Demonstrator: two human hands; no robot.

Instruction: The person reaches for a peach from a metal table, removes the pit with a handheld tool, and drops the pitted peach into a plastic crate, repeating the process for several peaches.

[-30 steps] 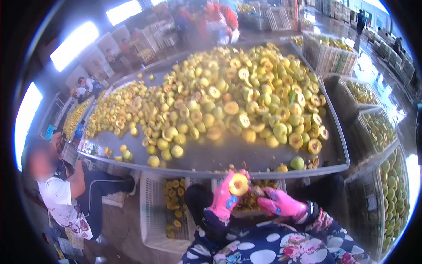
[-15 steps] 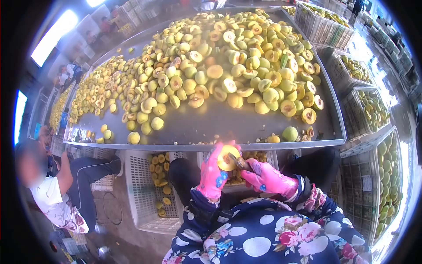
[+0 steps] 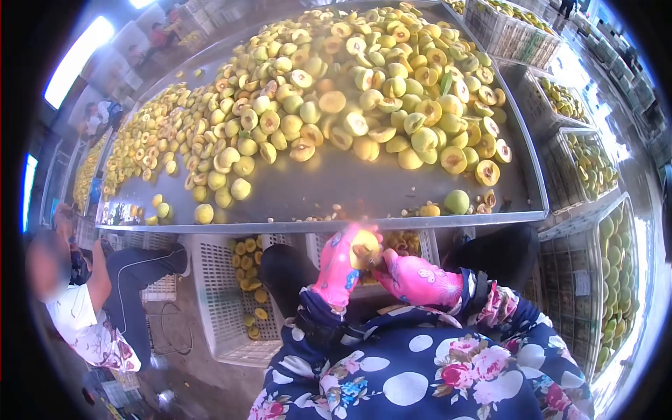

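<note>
My left hand [image 3: 337,267], in a pink patterned glove, is closed around a yellow peach half [image 3: 365,249], its cut face turned up towards me. My right hand [image 3: 422,280], gloved alike, presses close to the fruit from the right. It grips a small pitting tool [image 3: 376,262], mostly hidden by the fingers and blurred, its end at the peach's flesh. Both hands are just off the near edge of a metal table [image 3: 280,192]. A large heap of halved peaches [image 3: 308,105] covers much of that table, some still with stones.
Below my hands is a crate of peach halves [image 3: 404,242]. A white crate [image 3: 210,308] stands left of my legs. Filled crates [image 3: 574,280] line the right side. Another person [image 3: 84,301] sits at the left. A whole green peach [image 3: 456,202] lies near the table's edge.
My right hand has moved left, closer to the peach half, and the tool now shows less. The peach half has tilted slightly in my left hand. The view has shifted a little.
</note>
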